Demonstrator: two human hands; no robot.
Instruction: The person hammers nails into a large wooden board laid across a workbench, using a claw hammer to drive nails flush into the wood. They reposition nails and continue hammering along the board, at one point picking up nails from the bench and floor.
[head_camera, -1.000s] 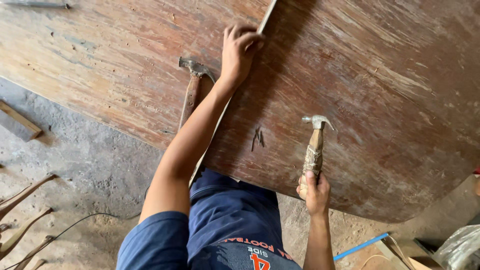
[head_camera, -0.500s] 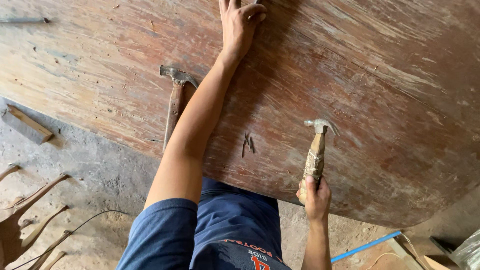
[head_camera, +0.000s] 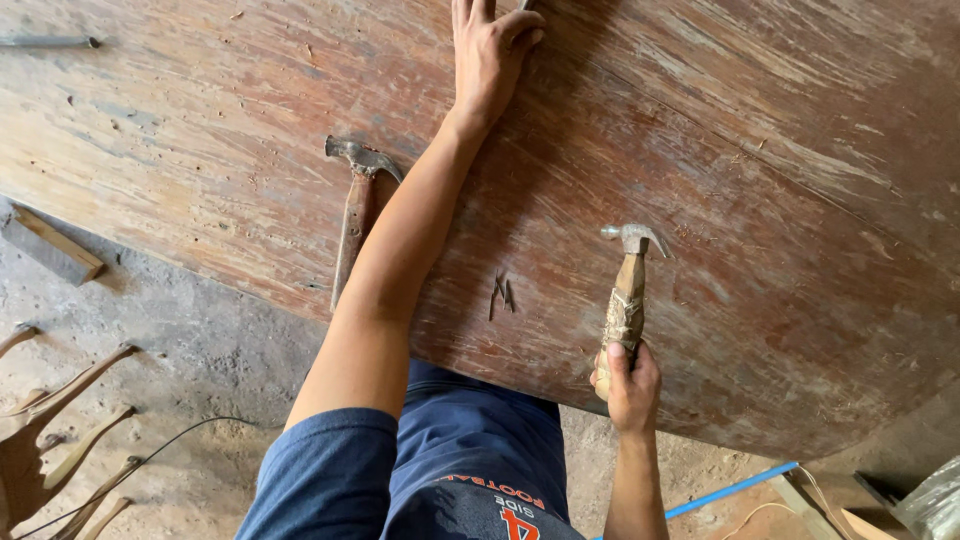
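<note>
A large worn reddish-brown wooden board (head_camera: 760, 200) fills most of the view. My left hand (head_camera: 490, 55) is stretched far forward and lies flat on the board near the top edge, fingers partly cut off by the frame. My right hand (head_camera: 625, 380) grips the wrapped wooden handle of a claw hammer (head_camera: 628, 275), its metal head held just above the board. A few loose nails (head_camera: 502, 292) lie on the board between my arms. A second hammer (head_camera: 352, 215) with a rusty head lies on the board left of my left forearm.
A metal rod (head_camera: 45, 42) lies at the board's far left. On the dusty concrete floor are a wood offcut (head_camera: 50, 245), curved wooden furniture legs (head_camera: 60, 440), a thin cable (head_camera: 190, 430) and a blue strip (head_camera: 735, 488).
My left hand has slid farther forward along the board, toward the top of the view. The hammer in my right hand stays at about the same height.
</note>
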